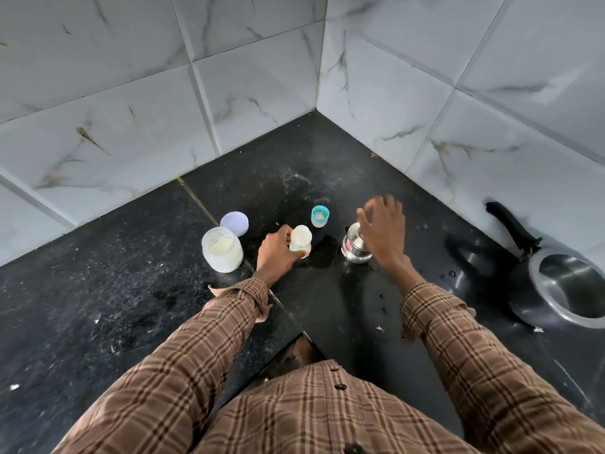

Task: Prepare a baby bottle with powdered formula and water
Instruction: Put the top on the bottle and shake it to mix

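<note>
Left hand: wrapped around the baby bottle, which stands upright on the bench.
Right hand: fingers spread wide, holding nothing, above the steel kettle.
Powder jar: at the bottle's 9 o'clock, lid off.
Purple lid: at the jar's 12 o'clock.
Teal cap: at the bottle's 1 o'clock, probably the bottle's own.

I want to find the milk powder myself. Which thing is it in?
Look at the black counter near the corner of the tiled walls. Left of the left hand stands a round, see-through jar with pale powder inside. Its purple lid lies just behind it, so it is the only open jar there.
</note>
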